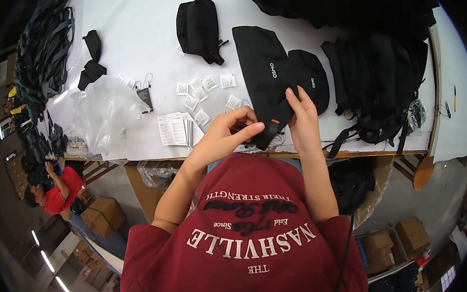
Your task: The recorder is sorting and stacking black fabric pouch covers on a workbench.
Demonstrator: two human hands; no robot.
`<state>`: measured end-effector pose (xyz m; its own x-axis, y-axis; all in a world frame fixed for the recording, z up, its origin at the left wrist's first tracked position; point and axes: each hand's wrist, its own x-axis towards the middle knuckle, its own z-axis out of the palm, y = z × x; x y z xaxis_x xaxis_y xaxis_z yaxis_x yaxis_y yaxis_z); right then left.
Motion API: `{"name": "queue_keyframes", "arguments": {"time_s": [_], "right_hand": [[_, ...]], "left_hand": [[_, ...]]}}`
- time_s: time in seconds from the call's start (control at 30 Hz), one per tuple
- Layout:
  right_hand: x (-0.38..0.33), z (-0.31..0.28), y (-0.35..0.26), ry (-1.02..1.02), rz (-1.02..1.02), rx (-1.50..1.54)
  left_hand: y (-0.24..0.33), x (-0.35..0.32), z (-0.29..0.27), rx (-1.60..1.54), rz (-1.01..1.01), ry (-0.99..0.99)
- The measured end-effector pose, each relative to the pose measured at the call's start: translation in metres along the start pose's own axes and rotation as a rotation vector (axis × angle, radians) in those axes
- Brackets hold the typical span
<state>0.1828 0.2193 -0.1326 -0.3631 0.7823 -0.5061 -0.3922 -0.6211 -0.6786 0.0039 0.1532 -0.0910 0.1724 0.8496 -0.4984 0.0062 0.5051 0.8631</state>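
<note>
A black fabric pouch [259, 65] with white print and a small orange tab lies on the table, its narrow end toward me. My left hand [229, 132] is closed in a pinch at that end, beside the tab; the fingertips are partly hidden. My right hand [304, 121] rests along the pouch's right edge with its fingers stretched out and apart. Under that edge lies a second, rounded black pouch [314, 81], also printed in white. Several small white labels [198, 91] are scattered left of the pouch, and a stack of printed white slips [174, 129] sits near my left wrist.
A black zipped pouch [198, 31] stands farther back. Black bags [378, 80] are piled on the right, more black fabric [343, 6] at the far edge. To the left are a clear plastic bag [104, 111] and hanging dark straps [43, 48]. A co-worker in red [62, 190] is beyond.
</note>
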Motion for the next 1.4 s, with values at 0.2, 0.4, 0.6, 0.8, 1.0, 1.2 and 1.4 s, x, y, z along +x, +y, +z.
{"name": "queue_keyframes", "arguments": {"time_s": [0.2, 0.4, 0.6, 0.8, 1.0, 1.2, 1.4], "right_hand": [[-0.008, -0.005, 0.009, -0.068, 0.160, 0.096], [-0.032, -0.011, -0.006, -0.212, 0.368, 0.232], [-0.035, -0.014, 0.019, -0.286, 0.382, 0.346], [-0.048, 0.005, 0.016, -0.231, 0.113, -0.295], [-0.045, -0.002, 0.018, -0.306, 0.038, -0.396], [-0.046, 0.000, 0.016, 0.060, -0.893, -1.117], [-0.076, 0.012, -0.016, -0.130, -0.442, -0.885]], "left_hand": [[0.010, -0.015, 0.006, 0.295, 0.326, 0.218], [0.008, -0.015, -0.049, 0.214, 0.415, 0.817], [-0.012, -0.021, -0.002, -0.361, 0.250, 0.268], [-0.010, -0.024, 0.029, -0.244, 0.292, 0.100], [-0.002, -0.035, 0.036, -0.138, 0.299, 0.164], [-0.014, -0.038, 0.038, 0.017, 0.327, 0.298], [-0.006, -0.046, 0.042, 0.242, 0.375, 0.374]]}}
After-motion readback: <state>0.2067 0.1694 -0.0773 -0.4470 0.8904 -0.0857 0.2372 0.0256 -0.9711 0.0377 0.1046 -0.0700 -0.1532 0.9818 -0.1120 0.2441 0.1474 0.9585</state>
